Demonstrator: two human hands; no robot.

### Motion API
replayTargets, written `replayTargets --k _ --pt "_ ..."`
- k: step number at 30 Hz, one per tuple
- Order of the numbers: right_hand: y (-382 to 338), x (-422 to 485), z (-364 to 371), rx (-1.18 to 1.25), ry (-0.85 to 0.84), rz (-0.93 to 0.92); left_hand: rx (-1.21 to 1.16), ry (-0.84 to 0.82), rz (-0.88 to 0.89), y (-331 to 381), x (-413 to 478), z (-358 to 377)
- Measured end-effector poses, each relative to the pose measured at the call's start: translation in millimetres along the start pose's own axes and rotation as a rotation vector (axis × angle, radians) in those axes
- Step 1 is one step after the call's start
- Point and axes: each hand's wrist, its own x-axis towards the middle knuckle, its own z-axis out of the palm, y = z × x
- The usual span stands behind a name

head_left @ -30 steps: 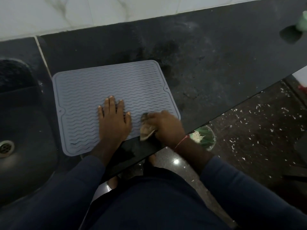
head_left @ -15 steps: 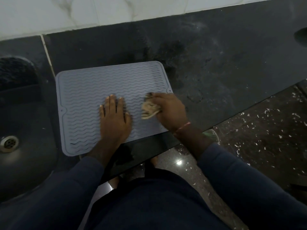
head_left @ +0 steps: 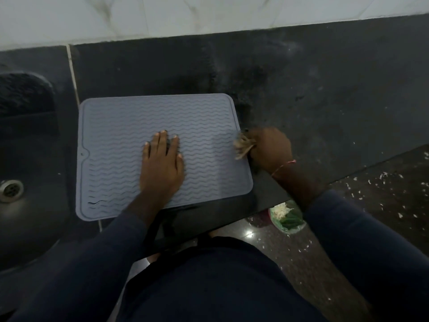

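Moved to the mat edge, right hand grips cloth; left hand presses flat.

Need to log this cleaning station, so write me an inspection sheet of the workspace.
Surface: dark stone counter, with dull pale smears across it.
Job's things: grey wavy-ribbed mat lying flat near the front edge; beige rag at the mat's right edge.
Clutter: nothing seen on the counter besides the mat and rag.
Hands: left hand pressed flat on the mat, fingers straight; right hand grips the rag beside the mat.
Cables: nothing seen.
Surroundings: dark sink with drain to the left; pale tiled wall behind; floor strewn with white flecks; a bowl of green and white scraps on it below the counter edge.
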Motion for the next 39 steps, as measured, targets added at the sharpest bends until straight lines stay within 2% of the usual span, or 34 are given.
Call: replayTargets --k 2,5,8,10,13,15,18,21,24,28,30,32,34,36,39 --pt "-29.3 4.7 13.1 0.12 -0.033 -0.173 -0.005 -0.018 -0.006 0.4 -0.7 -0.1" --pt "-48.0 1.2 36.6 0.065 -0.191 -0.303 -0.023 -0.022 -0.018 -0.2 -0.4 -0.6" --pt "-9.8 -8.9 28.7 0.067 -0.067 -0.354 -0.018 -0.039 -0.012 -0.6 -0.9 -0.7" --pt "17.7 -18.9 13.2 0.019 -0.007 -0.327 -0.024 -0.029 -0.003 -0.1 -1.0 0.5" --pt "20.7 -13.6 -4.1 -0.146 -0.159 -0.136 -0.019 -0.025 -0.02 0.5 -1.9 -0.1" --pt "11.3 3.6 -14.7 -0.153 -0.209 -0.111 -0.019 -0.019 -0.042 6.7 2.1 -3.4" --pt "3.9 18.7 -23.8 -0.069 -0.167 -0.203 -0.061 -0.01 0.079 38.9 17.4 -6.1" --pt "12.2 11.6 -13.7 -0.18 -0.269 -0.351 -0.116 -0.121 0.234 80.6 25.2 7.4" --pt "30.5 -13.5 -4.3 -0.209 -0.344 -0.425 0.008 -0.148 0.265 91.2 18.5 25.1" --pt "32.6 -49.8 -16.2 -0.16 -0.451 -0.514 0.007 -0.12 0.272 88.0 17.5 25.8" --pt "27.2 -54.1 -22.8 -0.14 -0.49 -0.501 0.001 -0.129 0.298 89.7 17.7 23.2" --pt "24.8 -43.7 -32.8 -0.125 -0.534 -0.413 0.006 -0.148 0.372 88.5 17.3 22.6" --pt "26.0 -24.4 -39.1 -0.107 -0.476 -0.326 0.034 -0.156 0.447 89.4 14.3 24.9" --pt "24.4 -1.9 -39.6 -0.094 -0.351 -0.3 0.054 -0.159 0.428 96.9 11.6 28.7" --pt "16.2 18.9 -30.6 -0.199 -0.345 -0.416 0.072 -0.166 0.335 114.6 1.5 34.2"
